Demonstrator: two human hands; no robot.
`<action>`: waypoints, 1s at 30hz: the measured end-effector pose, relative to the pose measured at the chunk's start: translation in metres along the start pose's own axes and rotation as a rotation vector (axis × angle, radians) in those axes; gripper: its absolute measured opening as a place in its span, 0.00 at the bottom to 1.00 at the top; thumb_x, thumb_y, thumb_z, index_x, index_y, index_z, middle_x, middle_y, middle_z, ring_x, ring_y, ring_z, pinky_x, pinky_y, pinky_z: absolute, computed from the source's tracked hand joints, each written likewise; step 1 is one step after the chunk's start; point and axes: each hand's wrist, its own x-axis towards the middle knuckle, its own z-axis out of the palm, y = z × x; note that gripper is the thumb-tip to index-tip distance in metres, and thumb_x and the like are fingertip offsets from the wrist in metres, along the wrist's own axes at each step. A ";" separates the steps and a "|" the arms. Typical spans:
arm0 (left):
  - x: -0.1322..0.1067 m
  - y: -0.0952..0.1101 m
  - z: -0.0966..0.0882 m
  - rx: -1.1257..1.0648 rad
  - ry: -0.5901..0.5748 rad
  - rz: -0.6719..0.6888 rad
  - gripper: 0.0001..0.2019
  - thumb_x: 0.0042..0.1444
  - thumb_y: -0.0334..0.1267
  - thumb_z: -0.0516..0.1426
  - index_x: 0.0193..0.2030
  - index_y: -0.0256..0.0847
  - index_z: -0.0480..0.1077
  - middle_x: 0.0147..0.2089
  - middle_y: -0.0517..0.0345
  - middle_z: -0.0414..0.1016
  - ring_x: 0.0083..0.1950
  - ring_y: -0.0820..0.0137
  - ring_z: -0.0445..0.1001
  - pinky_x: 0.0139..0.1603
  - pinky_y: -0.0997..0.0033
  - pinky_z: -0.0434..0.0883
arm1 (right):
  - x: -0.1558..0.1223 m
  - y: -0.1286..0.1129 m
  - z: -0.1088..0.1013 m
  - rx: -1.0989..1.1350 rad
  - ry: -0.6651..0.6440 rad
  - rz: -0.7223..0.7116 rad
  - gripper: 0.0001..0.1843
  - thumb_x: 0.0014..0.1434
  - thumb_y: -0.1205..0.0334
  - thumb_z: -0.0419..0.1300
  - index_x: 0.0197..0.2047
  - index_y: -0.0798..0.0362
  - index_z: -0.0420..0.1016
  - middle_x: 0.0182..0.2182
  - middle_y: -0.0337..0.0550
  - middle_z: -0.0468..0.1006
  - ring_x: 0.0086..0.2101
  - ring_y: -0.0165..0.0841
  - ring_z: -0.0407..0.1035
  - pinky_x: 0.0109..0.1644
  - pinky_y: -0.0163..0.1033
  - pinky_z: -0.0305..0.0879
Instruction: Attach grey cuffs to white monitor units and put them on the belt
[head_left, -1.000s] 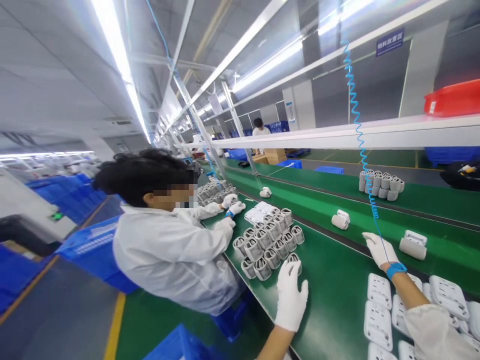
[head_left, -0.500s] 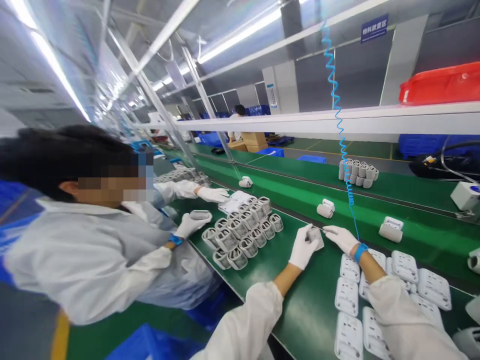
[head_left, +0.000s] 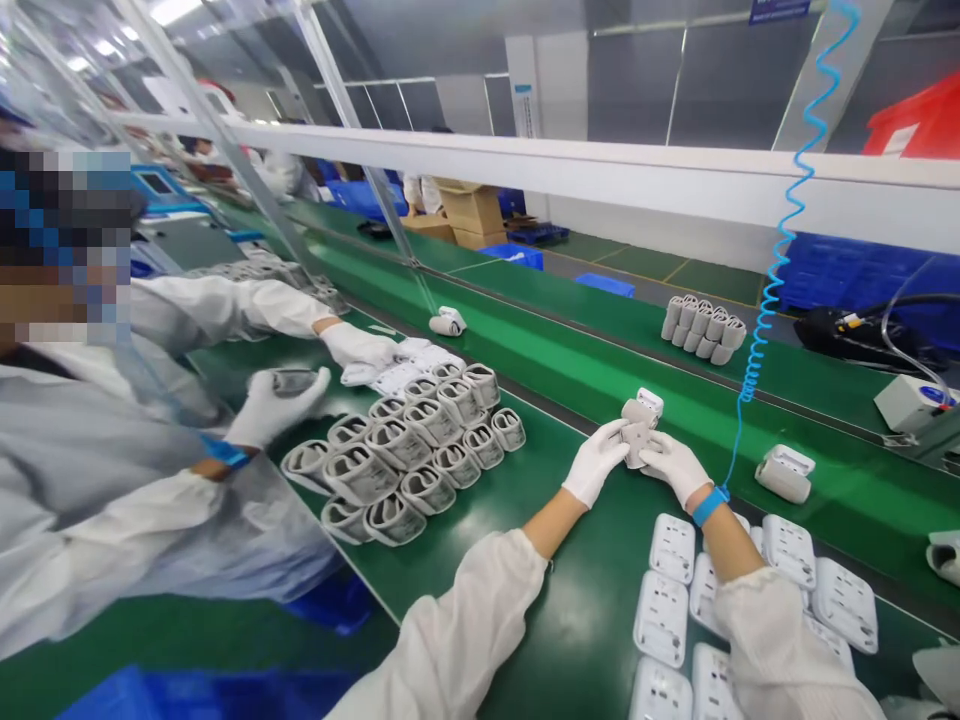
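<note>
Between my two white-gloved hands is a small grey cuff held over the edge of the green bench. The fingers of my left hand are closed on its left side. My right hand, with a blue band at the wrist, grips it from the right. Just behind it, on the green belt, lies a white device with a rolled cuff. White device housings lie in rows below my right hand. Rolled grey cuffs are stacked to the left of my left hand.
A co-worker sits at the left, holding a grey cuff and reaching towards white parts. More devices with cuffs lie along the belt. A coiled blue hose hangs behind my right hand. Grouped cuffs stand on the far bench.
My right hand has come onto the grey cuff, which only my left hand held before. The co-worker's hand has moved over the white parts. My view has turned and tilted down.
</note>
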 end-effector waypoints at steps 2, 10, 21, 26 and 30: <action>0.000 -0.002 0.002 0.042 -0.052 0.019 0.35 0.56 0.47 0.71 0.68 0.38 0.72 0.70 0.38 0.75 0.73 0.47 0.73 0.78 0.40 0.65 | -0.001 -0.003 0.000 0.017 -0.044 -0.003 0.47 0.41 0.51 0.83 0.63 0.54 0.77 0.52 0.52 0.85 0.50 0.46 0.81 0.58 0.52 0.80; -0.016 0.009 0.009 0.635 0.106 0.234 0.27 0.65 0.42 0.63 0.70 0.45 0.72 0.74 0.45 0.71 0.78 0.53 0.66 0.81 0.44 0.61 | -0.015 -0.022 0.005 0.127 -0.094 -0.036 0.41 0.44 0.54 0.83 0.60 0.50 0.78 0.52 0.46 0.84 0.49 0.44 0.78 0.55 0.47 0.78; -0.058 0.026 0.047 0.896 -0.835 0.459 0.11 0.65 0.41 0.64 0.52 0.45 0.83 0.62 0.51 0.82 0.66 0.55 0.77 0.71 0.55 0.71 | -0.019 -0.027 0.005 0.351 -0.027 -0.044 0.34 0.45 0.57 0.81 0.56 0.47 0.83 0.47 0.41 0.85 0.44 0.40 0.78 0.50 0.45 0.77; -0.051 0.017 0.034 1.007 -0.793 0.257 0.24 0.62 0.35 0.62 0.65 0.47 0.78 0.71 0.48 0.74 0.70 0.49 0.73 0.73 0.48 0.69 | -0.025 -0.033 0.003 0.306 0.034 -0.029 0.35 0.44 0.57 0.82 0.56 0.48 0.80 0.40 0.40 0.84 0.39 0.40 0.79 0.52 0.52 0.82; -0.032 0.019 0.012 0.971 -0.704 0.257 0.23 0.62 0.29 0.57 0.61 0.48 0.81 0.72 0.51 0.74 0.71 0.53 0.73 0.74 0.52 0.69 | -0.024 -0.033 -0.001 0.258 0.110 -0.045 0.40 0.42 0.60 0.83 0.59 0.44 0.79 0.43 0.39 0.83 0.40 0.38 0.79 0.48 0.48 0.84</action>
